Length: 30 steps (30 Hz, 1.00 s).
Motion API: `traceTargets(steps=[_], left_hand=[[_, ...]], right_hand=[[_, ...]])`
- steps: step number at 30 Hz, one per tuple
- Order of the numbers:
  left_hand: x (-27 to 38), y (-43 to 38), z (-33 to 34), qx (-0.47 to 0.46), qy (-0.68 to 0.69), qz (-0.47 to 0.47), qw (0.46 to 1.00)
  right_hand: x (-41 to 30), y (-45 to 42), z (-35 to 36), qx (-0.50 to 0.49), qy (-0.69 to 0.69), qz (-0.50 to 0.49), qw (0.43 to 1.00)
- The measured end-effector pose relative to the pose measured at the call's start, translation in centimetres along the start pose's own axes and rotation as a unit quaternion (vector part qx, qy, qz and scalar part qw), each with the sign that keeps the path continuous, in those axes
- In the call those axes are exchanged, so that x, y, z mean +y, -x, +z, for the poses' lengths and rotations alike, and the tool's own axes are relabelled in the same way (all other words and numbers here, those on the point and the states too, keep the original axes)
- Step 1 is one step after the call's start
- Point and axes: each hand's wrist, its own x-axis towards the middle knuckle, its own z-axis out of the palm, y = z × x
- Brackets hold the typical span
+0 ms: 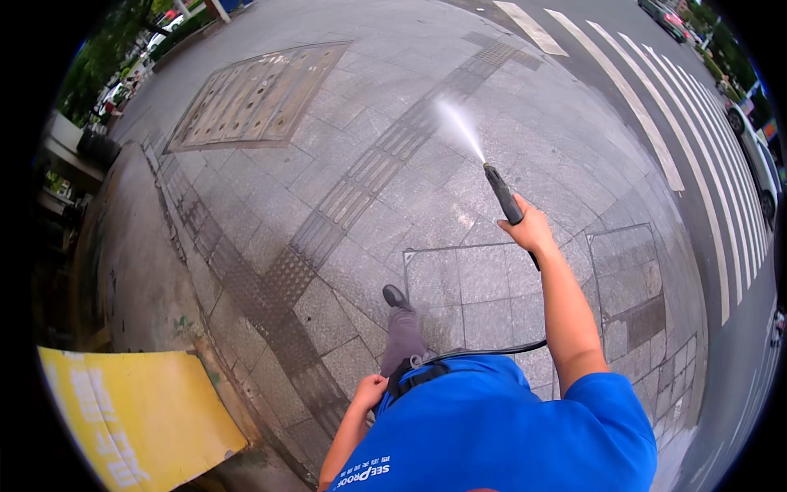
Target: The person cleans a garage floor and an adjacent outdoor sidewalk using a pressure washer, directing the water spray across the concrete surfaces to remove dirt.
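Note:
My right hand grips a black spray gun by its handle, its nozzle pointing forward and a little left. A white jet of water leaves the nozzle and fans out over the grey paving beside a strip of ribbed tactile tiles. A black hose runs past my waist towards the right arm. My left hand is at my left hip, fingers curled by the dark waist strap; whether it holds the strap or hose cannot be told. One dark shoe shows on the paving.
A large metal cover is set in the paving at the upper left. A raised kerb edge and a yellow board bearing writing lie at left. On the right are a zebra crossing and a road with a white car.

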Motion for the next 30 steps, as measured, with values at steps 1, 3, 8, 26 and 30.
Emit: traceTargets(steps=[1,3,8,26,30], left_hand=[[0.4,-1.1,-0.8,-0.005,0.006,-0.011,1.0],[1.6,-3.4,-2.3,-0.012,0.003,-0.012,1.0],[5.9,-9.4,-7.1,-0.021,0.014,-0.012,1.0],[23.0,-24.9,-18.3,0.009,0.031,-0.013,0.999],[25.1,-26.9,-19.2,0.03,0.055,0.003,0.998]], right_hand=[[-0.2,-1.1,0.1,0.015,-0.009,0.002,1.0],[-0.3,-3.9,0.6,0.032,-0.023,-0.003,0.999],[-2.5,-11.7,1.4,0.036,-0.013,0.04,0.998],[-3.5,-34.1,0.0,0.111,-0.095,0.048,0.988],[-3.6,-37.6,-2.1,0.119,-0.11,0.085,0.983]])
